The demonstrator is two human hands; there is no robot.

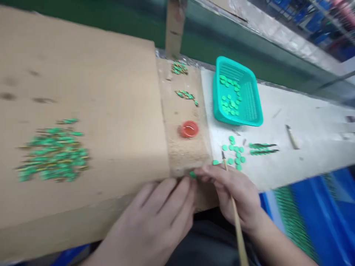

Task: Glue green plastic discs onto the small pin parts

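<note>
My right hand [240, 192] is closed round a thin paintbrush [235, 212] with a pale wooden handle, its dark tip pointing away from me. The thumb and forefinger of that hand also pinch a small green piece [193, 174] at the table edge. Close by on the left, my left hand [163, 218] is closed, its fingers curled together and its fingertips reaching that piece. What the left fingertips grip is hidden. Several loose green discs [237, 155] lie just beyond my right hand. A small red cup [190, 129] of liquid stands ahead of both hands.
A turquoise basket [256, 111] holds more green discs. Green-and-brown pieces form a blurred heap [55, 153] on the cardboard [119, 111], with smaller groups [179, 68] at the back. Two rows of green pieces [262, 149] and a pale-handled tool [292, 137] lie right.
</note>
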